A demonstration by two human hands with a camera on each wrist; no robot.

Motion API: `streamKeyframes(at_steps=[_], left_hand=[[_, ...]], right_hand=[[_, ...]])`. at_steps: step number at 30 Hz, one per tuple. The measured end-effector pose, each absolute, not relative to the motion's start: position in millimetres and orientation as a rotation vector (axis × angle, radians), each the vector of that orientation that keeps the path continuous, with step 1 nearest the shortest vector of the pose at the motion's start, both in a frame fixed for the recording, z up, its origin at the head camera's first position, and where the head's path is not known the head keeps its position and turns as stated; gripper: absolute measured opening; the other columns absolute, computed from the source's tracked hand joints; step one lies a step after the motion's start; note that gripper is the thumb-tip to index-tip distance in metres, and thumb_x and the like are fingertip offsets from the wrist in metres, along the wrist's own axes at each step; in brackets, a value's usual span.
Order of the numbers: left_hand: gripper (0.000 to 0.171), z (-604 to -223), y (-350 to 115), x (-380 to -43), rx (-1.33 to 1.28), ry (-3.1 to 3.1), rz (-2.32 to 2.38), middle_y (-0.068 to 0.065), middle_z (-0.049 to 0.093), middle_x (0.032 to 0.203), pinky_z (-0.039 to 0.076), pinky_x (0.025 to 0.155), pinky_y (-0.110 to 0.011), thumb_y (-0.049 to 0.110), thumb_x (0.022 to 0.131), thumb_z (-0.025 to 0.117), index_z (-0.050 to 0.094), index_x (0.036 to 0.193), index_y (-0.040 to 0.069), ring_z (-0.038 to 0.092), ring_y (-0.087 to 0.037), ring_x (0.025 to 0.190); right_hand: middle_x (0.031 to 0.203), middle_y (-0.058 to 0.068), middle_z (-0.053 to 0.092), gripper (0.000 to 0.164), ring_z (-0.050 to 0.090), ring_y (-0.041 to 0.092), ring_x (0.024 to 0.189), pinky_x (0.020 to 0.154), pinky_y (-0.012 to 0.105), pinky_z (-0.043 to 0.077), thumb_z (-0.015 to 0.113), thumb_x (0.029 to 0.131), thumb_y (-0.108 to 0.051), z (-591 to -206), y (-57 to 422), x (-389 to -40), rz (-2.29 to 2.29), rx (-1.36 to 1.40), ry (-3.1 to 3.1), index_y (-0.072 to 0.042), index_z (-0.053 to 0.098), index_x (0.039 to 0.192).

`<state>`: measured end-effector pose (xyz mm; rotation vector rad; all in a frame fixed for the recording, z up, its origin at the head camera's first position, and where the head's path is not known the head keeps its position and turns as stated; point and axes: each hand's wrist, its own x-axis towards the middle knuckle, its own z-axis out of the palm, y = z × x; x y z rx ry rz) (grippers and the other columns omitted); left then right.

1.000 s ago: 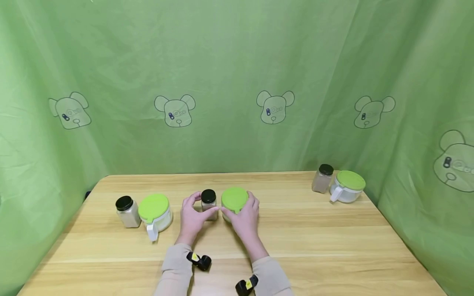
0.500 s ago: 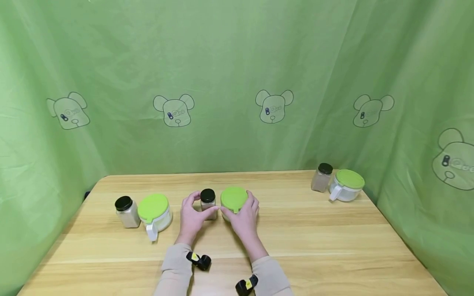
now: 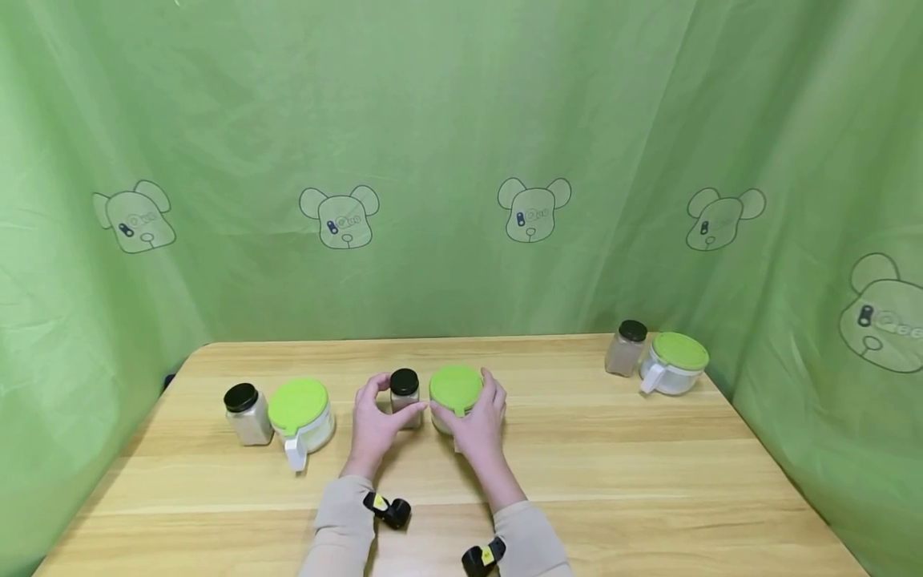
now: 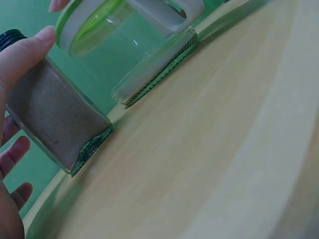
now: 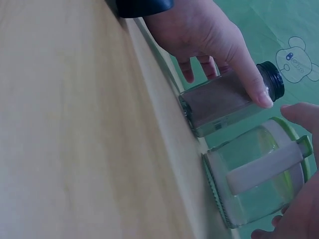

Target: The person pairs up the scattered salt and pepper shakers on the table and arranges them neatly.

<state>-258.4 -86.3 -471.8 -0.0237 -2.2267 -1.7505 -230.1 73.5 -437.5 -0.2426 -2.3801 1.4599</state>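
Near the middle of the table, my left hand [image 3: 375, 421] holds a square glass spice jar [image 3: 405, 393] with a black lid. Its thumb crosses the jar's near side below the lid, and brownish powder [image 4: 47, 112] shows through the glass in the left wrist view. Just to the right, my right hand [image 3: 479, 413] grips a round glass seasoning pot [image 3: 456, 387] by its green-lidded top, thumb in front and fingers on the far right side. The pot's white handle [image 5: 264, 169] points toward me in the right wrist view. Both containers stand upright, side by side.
On the left stand another black-lidded jar [image 3: 250, 421] and a green-lidded pot [image 3: 312, 433] with its handle toward me. A similar jar [image 3: 624, 354] and pot [image 3: 671, 377] stand at the back right. Green curtain [image 3: 433, 296] borders the wooden table [image 3: 649, 497].
My right hand and wrist have shifted very slightly right, and a bit of the pot's handle now shows below the thumb. The left hand stays in place on the spice jar.
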Motion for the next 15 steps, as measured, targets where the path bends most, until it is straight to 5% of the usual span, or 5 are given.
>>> streamKeyframes(at_steps=[15], left_hand=[[0.064,-460,-79,-254,-0.125,-2.094,-1.624,-0.005,0.058,0.126,0.032,0.11,-0.048,0.03,0.071,0.087,0.058,0.126,0.013,0.045,-0.022,0.121]], right_hand=[[0.151,0.019,0.03,0.086,0.033,0.039,0.141,0.115,0.058,0.028,0.077,0.081,-0.034,-422,99,-234,1.605,-0.16,-2.325,-0.007,0.032,0.149]])
